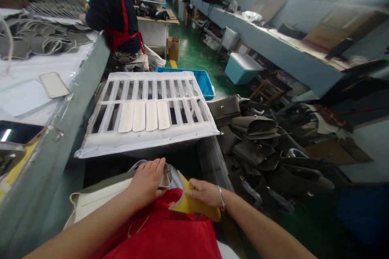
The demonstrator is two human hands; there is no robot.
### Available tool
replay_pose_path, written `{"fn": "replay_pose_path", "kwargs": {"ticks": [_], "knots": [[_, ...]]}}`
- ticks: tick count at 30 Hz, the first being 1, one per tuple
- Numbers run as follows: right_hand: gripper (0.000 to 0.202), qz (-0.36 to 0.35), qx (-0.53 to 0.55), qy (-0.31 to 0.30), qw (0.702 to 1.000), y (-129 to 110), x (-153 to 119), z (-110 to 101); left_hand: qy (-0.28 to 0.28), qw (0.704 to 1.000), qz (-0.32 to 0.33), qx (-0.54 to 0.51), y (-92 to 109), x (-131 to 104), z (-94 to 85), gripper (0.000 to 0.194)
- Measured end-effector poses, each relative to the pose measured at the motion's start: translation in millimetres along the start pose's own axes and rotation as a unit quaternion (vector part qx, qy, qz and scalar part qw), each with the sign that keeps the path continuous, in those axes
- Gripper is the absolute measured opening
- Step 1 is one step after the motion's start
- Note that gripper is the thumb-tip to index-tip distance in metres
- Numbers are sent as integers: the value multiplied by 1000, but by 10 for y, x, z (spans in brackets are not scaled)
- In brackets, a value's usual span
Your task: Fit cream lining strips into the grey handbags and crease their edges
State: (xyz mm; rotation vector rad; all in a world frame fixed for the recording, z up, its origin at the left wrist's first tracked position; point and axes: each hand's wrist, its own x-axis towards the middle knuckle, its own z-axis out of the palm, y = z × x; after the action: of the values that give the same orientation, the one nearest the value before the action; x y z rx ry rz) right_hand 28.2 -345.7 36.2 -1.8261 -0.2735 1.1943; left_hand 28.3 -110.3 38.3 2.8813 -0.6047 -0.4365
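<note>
My left hand (148,180) has its fingers curled over the end of a cream-and-grey leather bag piece (101,202). That piece lies across my lap, partly covered by my left forearm. Between thumb and fingers, my right hand (203,192) grips a curved yellow piece with a pale edge (194,206), close beside the bag piece's end. Its material is not clear. A red apron (170,236) spreads beneath both hands. Just ahead stands a white slotted rack (146,143), with several cream strips (139,116) laid across its front slots.
Grey-brown bags (255,149) are piled to the right. On the left, a workbench (82,85) carries a phone (20,131) and a cream panel (54,85). A blue crate (206,85) sits behind the rack. A co-worker (117,16) is at the far left bench.
</note>
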Motion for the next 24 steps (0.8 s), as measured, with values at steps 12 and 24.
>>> {"fn": "replay_pose_path", "kwargs": {"ticks": [12, 24], "knots": [[33, 7, -88, -73, 993, -319, 300, -125, 84, 996, 22, -4, 3, -60, 68, 83], [31, -5, -188, -105, 977, -533, 548, -181, 38, 998, 37, -15, -100, -50, 37, 90]]}}
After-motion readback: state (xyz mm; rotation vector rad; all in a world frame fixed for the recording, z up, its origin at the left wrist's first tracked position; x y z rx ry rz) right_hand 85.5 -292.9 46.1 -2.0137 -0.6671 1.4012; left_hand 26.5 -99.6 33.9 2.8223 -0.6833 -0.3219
